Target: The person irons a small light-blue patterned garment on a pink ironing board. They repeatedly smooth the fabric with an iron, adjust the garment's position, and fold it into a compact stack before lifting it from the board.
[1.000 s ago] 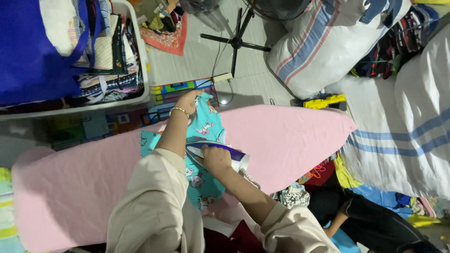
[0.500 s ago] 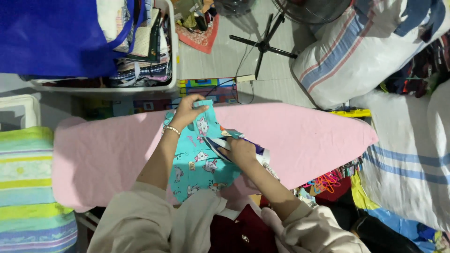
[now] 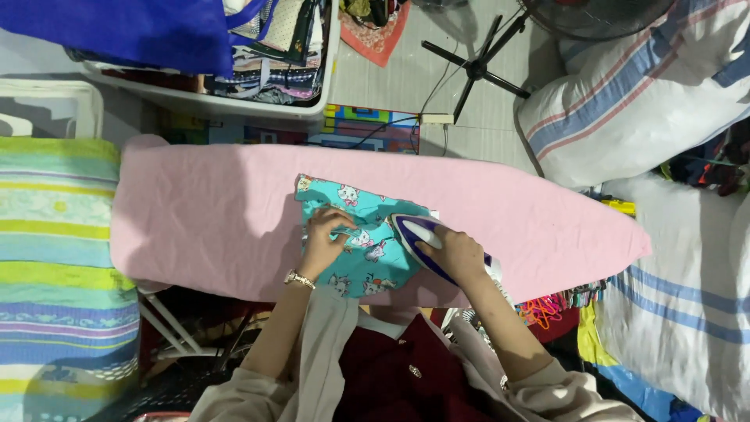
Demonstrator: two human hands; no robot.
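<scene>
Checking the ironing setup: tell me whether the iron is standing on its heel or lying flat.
Lying flat: the iron rests soleplate-down on the teal garment, with the right hand gripping its handle.

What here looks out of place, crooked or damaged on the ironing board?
Nothing looks damaged or spilled. The teal printed garment lies a bit askew on the pink ironing board, its near edge hanging over the board's side. The left hand presses it flat; the right hand grips the purple and white iron on it.

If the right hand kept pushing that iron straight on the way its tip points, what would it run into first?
Probably the left hand, which lies flat on the teal printed cloth just ahead of the iron that the right hand grips.
</scene>
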